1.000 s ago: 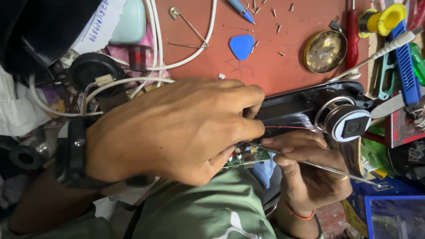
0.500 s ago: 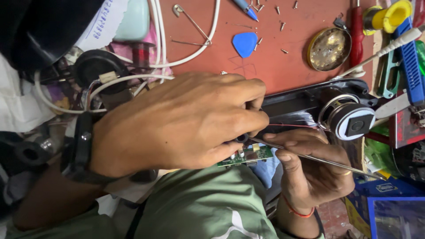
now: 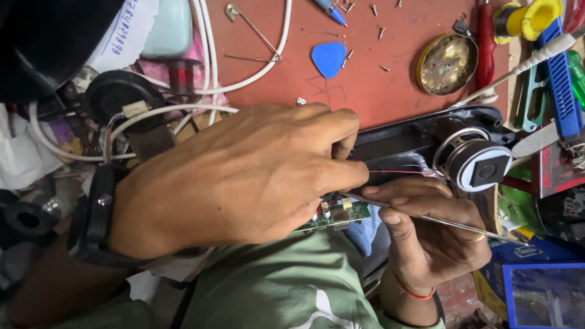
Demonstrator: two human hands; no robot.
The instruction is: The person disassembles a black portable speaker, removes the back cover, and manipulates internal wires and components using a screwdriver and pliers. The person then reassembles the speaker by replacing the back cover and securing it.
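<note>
Hands have barely moved since half a second ago; the view has only drifted slightly, and the metal probe keeps the same slant. The round brass tin (image 3: pixel 446 63) on the red mat (image 3: pixel 390 91) lies open, its inside shiny; I cannot tell whether it holds anything. The blue plastic box (image 3: pixel 539 295) at lower right looks clear-lidded, its contents unclear. The left hand (image 3: pixel 244 176), palm down with a dark watch at the wrist, curls its fingers over the green circuit board (image 3: pixel 335 214), pinching it against the lap. The right hand (image 3: pixel 429 234), below it, pinches the thin metal probe (image 3: pixel 426 216), whose tip meets the board beside the black speaker housing (image 3: pixel 469 161).
</note>
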